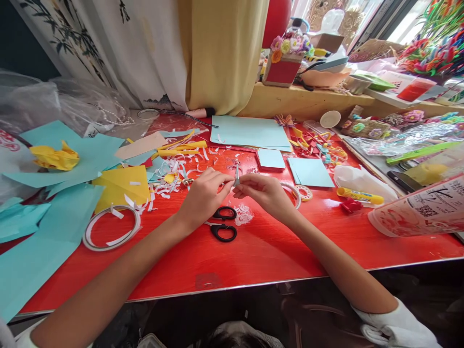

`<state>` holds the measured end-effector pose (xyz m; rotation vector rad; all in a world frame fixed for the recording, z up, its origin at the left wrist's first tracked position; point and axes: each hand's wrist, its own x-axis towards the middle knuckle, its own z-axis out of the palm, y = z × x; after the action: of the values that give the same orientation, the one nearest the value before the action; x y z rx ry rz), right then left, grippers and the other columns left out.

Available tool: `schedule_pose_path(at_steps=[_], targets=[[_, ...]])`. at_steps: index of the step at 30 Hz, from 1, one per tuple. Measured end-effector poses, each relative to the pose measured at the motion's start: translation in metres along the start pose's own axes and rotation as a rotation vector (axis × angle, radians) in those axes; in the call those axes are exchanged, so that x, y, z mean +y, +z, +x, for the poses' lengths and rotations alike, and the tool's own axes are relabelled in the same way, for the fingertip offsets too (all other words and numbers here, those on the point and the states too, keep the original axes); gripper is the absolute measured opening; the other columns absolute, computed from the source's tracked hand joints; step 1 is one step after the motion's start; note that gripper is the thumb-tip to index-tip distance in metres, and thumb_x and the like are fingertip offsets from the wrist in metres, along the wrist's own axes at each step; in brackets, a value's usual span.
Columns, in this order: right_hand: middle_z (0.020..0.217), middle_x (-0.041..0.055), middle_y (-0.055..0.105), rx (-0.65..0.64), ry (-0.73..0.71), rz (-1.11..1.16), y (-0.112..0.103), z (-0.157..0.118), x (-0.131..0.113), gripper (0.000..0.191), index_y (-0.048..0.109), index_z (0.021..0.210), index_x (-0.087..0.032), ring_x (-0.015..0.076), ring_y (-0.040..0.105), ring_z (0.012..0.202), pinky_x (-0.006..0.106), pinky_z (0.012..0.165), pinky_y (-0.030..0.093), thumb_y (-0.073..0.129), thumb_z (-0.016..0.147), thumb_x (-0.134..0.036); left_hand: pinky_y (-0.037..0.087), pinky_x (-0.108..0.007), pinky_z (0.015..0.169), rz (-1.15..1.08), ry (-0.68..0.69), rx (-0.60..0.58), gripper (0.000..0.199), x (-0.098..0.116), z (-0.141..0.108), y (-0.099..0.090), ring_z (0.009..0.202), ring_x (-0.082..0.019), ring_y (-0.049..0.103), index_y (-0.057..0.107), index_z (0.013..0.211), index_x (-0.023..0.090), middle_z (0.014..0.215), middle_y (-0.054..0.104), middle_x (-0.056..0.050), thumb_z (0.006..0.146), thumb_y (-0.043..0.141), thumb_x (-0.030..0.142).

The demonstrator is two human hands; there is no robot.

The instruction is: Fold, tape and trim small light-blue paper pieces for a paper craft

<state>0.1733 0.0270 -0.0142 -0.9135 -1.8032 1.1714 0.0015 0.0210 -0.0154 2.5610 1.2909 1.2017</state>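
Observation:
Over the middle of the red table, my left hand (206, 194) and my right hand (266, 193) meet with fingertips pinched. Between them is a small, pale, narrow rolled piece of paper (237, 173), its thin tip pointing away from me. My fingers hide its lower part. Black-handled scissors (224, 232) lie just below my left hand, their blades partly hidden under it. Beside the handles is a small patch of white lace-like material (244, 214). A roll of tape (293, 193) lies partly behind my right hand.
Teal sheets (250, 131) and smaller teal squares (311, 172) lie behind my hands. Paper scraps (174, 175), yellow paper (123, 186) and a large tape roll (89, 237) are left. A glue stick (360, 195) and a tilted plastic cup (420, 208) are right.

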Motion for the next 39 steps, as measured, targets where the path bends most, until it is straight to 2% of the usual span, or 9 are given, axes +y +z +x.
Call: schedule_pose_path(at_steps=[5,12,23,39], targets=[[0.074,0.0039,0.063,-0.001,0.000,-0.022,0.0002,0.0005,-0.0019,0.015,0.060,0.088,-0.013,0.0137,0.064,0.072,0.031,0.071,0.055,0.051,0.082,-0.024,0.043,-0.029,0.069,0.057,0.081,0.020,0.015,-0.0018,-0.0008,0.0018,0.071,-0.014,0.051,0.060,0.082,0.014,0.075,0.064,-0.002,0.085,0.046,0.019],[0.077,0.0041,0.064,0.003,0.001,-0.007,-0.0012,0.0000,-0.0024,0.015,0.059,0.091,-0.014,0.0133,0.064,0.073,0.031,0.072,0.055,0.051,0.082,-0.023,0.044,-0.027,0.070,0.012,0.004,0.012,0.012,0.0000,0.0006,-0.0022,0.074,-0.014,0.052,0.060,0.083,0.014,0.077,0.063,-0.002,0.083,0.049,0.019],[0.074,0.0033,0.062,-0.001,0.002,-0.019,-0.0002,-0.0004,-0.0012,0.014,0.059,0.088,-0.014,0.0142,0.064,0.073,0.032,0.072,0.055,0.051,0.082,-0.024,0.044,-0.029,0.070,0.007,0.018,-0.020,0.015,-0.0010,0.0007,-0.0003,0.074,-0.015,0.053,0.062,0.084,0.015,0.078,0.065,-0.002,0.084,0.048,0.020],[0.078,0.0044,0.064,-0.020,0.016,-0.031,-0.0013,-0.0005,-0.0032,0.018,0.060,0.091,-0.015,0.0135,0.064,0.073,0.031,0.072,0.054,0.051,0.082,-0.028,0.043,-0.030,0.071,-0.021,-0.050,-0.038,0.015,0.0036,0.0003,-0.0020,0.073,-0.014,0.052,0.060,0.081,0.016,0.076,0.064,-0.002,0.084,0.046,0.019]])
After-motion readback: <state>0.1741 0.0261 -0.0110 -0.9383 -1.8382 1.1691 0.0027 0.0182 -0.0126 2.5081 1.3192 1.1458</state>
